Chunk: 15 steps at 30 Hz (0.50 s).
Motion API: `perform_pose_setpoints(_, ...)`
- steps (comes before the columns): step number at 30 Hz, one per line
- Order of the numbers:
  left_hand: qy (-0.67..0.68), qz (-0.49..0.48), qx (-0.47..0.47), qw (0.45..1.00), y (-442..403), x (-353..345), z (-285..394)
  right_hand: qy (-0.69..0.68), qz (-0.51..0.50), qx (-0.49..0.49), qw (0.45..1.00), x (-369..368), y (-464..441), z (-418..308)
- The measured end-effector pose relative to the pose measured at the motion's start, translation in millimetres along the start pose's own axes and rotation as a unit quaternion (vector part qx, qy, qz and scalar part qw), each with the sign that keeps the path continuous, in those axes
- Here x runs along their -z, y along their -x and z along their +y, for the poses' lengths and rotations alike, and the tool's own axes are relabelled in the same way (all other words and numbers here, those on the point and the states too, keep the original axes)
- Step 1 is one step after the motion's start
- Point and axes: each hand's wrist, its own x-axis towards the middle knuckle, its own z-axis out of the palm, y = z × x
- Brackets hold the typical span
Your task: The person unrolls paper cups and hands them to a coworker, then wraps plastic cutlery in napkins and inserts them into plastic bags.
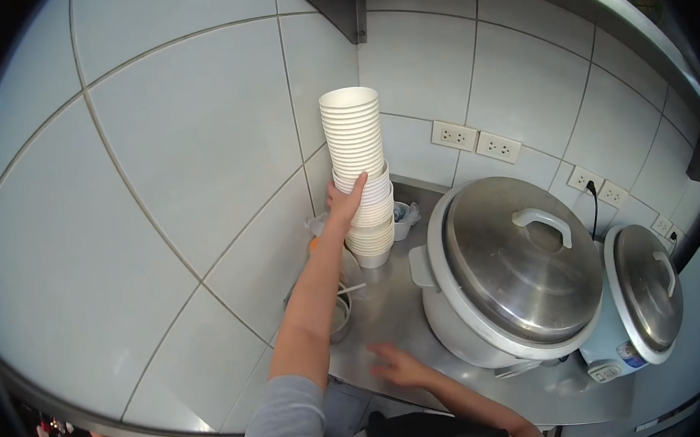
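Standing against the left hand [347, 205] — stacked cups [352, 137].

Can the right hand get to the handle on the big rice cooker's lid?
Probably yes. The right hand looks empty, it is close to the big rice cooker, and nothing seems to cover the lid handle. It would just need to reach up higher.
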Motion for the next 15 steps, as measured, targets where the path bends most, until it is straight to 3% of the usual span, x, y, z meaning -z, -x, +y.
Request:
perform_pose_setpoints(2, 0.004, -0.034, 0.010, 0.999, 1.0, 11.0, -4.4, -0.148, 0.153, -0.075, 0.974, 3.7, -59.9, 6.3)
perform_pose_setpoints(4, -0.006, -0.062, -0.027, 0.998, -5.6, 20.8, -13.1, -0.095, 0.349, -0.003, 0.932, 18.3, -116.0, 4.7)
perform_pose_setpoints(6, -0.031, -0.083, -0.105, 0.990, -24.6, 28.4, -28.7, 0.015, 0.475, 0.074, 0.876, 46.1, -164.0, -9.4)
perform_pose_setpoints(8, -0.018, -0.110, -0.106, 0.988, -20.5, 40.4, -10.0, -0.071, 0.544, 0.075, 0.833, 70.4, -206.7, -24.9)
perform_pose_setpoints(11, 0.059, -0.156, -0.073, 0.983, -26.5, 44.1, 2.3, -0.082, 0.625, 0.073, 0.773, 108.1, -246.1, -57.5)
perform_pose_setpoints(15, 0.163, -0.268, -0.053, 0.948, -20.4, 47.3, 29.9, -0.148, 0.590, 0.007, 0.793, 140.0, -280.7, -61.3)
